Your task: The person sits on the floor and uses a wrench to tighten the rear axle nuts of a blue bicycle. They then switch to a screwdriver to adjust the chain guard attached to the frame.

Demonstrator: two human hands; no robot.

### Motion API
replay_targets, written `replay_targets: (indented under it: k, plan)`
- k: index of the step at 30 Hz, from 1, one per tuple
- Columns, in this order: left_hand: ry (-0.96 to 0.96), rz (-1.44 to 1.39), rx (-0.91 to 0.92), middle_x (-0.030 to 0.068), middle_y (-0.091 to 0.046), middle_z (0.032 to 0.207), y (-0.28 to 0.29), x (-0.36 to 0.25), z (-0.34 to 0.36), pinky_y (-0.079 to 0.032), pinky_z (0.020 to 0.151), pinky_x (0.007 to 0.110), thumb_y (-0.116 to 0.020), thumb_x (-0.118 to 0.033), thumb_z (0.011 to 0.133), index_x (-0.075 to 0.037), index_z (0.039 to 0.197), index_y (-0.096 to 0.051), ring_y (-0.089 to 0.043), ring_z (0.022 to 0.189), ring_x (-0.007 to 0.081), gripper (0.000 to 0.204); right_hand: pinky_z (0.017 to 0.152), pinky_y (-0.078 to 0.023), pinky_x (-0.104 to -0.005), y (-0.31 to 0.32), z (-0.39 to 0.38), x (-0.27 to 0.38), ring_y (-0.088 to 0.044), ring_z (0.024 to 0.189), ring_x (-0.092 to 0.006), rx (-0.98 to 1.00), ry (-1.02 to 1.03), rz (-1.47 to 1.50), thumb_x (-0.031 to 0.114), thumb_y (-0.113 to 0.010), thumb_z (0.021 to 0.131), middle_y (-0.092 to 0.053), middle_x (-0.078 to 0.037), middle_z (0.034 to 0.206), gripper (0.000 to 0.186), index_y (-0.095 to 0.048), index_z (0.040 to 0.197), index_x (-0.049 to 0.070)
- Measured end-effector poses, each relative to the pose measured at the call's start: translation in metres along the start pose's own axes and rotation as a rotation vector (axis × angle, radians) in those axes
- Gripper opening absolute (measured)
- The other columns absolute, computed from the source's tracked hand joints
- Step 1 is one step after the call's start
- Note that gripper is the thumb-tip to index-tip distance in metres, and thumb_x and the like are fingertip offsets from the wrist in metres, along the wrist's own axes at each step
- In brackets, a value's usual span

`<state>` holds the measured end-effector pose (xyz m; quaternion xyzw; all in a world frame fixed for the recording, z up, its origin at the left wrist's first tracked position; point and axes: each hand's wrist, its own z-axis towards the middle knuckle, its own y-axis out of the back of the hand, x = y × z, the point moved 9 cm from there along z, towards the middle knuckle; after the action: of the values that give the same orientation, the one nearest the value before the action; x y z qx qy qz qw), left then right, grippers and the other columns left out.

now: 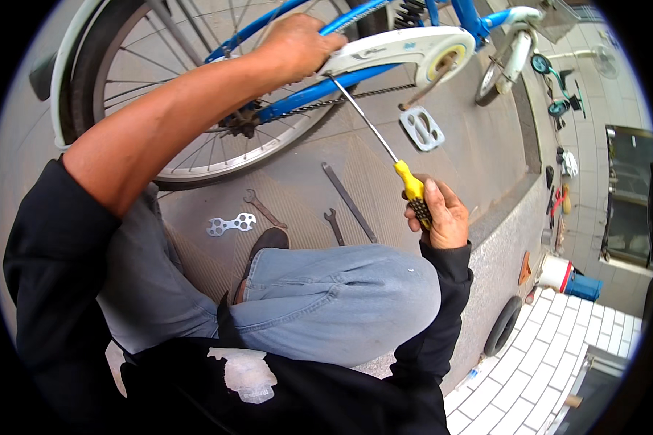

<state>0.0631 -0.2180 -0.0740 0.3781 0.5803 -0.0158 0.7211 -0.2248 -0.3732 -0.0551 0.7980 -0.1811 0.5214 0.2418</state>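
My right hand grips the yellow and black handle of a long screwdriver. Its steel shaft slants up and left, and the tip meets the white chain guard of a blue bicycle. My left hand rests on the blue frame tube at the left end of that chain guard, above the rear wheel. The bicycle's chain and rear hub show just below my left forearm. My knee in blue jeans fills the middle of the view.
On the ribbed ground lie a flat multi-hole wrench, two small spanners, a long flat bar and a loose pedal. A small green bicycle and a wheel are at the right, beyond a kerb.
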Motion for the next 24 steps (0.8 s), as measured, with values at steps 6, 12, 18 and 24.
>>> replay_targets:
  k: [6,12,18,24]
  plan:
    - [0.062,-0.09,0.013,0.0098,-0.059,0.06,-0.006,-0.006,-0.007,-0.05,0.053,0.029,-0.059,-0.036,0.091,0.001,0.091,-0.069,-0.059,0.051,0.0153,0.038,0.05,-0.047,-0.0224,0.005,-0.004,-0.003,-0.061,0.065,-0.0128,0.019,0.019,-0.059,0.02,-0.066,0.09,-0.065,-0.013,0.091,0.035,-0.061,0.116,-0.004]
    - [0.06,-0.155,0.028,0.0093,-0.057,0.058,-0.006,-0.007,-0.01,-0.046,0.049,0.03,-0.06,-0.036,0.091,0.0,0.087,-0.069,-0.056,0.049,0.0142,0.037,0.052,-0.047,-0.0221,0.007,-0.005,0.003,-0.062,0.068,-0.0129,-0.038,0.068,-0.152,0.009,-0.071,0.086,-0.065,-0.014,0.096,0.033,-0.062,0.115,-0.004]
    - [0.022,-0.092,0.006,0.0133,-0.062,0.066,-0.004,-0.001,-0.003,-0.05,0.058,0.035,-0.06,-0.037,0.09,0.001,0.089,-0.071,-0.061,0.056,0.0202,0.04,0.046,-0.046,-0.0218,-0.004,-0.003,-0.01,-0.063,0.067,-0.0141,0.092,-0.054,-0.001,0.03,-0.064,0.092,-0.065,-0.015,0.096,0.043,-0.059,0.114,-0.006]
    - [-0.001,0.013,-0.011,0.0178,-0.065,0.071,-0.002,-0.007,-0.002,-0.053,0.071,0.037,-0.058,-0.037,0.089,0.002,0.092,-0.072,-0.065,0.066,0.0261,0.042,0.04,-0.041,-0.0197,-0.01,-0.005,-0.012,-0.061,0.059,-0.0125,0.136,-0.155,-0.09,0.038,-0.062,0.093,-0.067,-0.015,0.089,0.049,-0.058,0.112,-0.007]
